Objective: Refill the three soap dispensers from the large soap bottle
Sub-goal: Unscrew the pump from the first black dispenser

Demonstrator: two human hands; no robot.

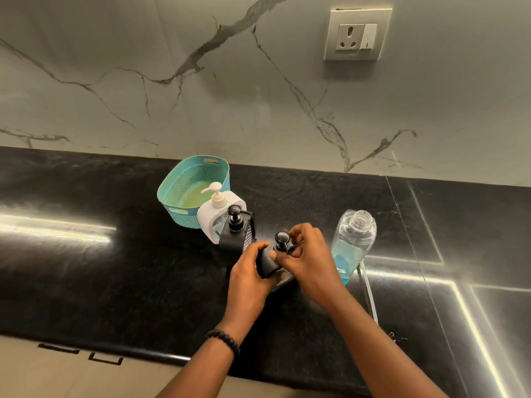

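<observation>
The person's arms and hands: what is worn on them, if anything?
Both forearms are bare, with no sleeves in view. The left wrist carries a bracelet of round black beads. The left hand and the right hand wear no gloves, and no ring or watch can be seen.

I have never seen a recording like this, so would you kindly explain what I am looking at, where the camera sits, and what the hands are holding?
There is no machine here: a person wears one camera on the head, looking down at their own two hands over a black counter. The left hand grips a black dispenser, and the right hand holds its pump top. Behind stand a second black dispenser, a white dispenser and a teal basket. To the right stands the uncapped clear bottle with blue soap low inside.
</observation>
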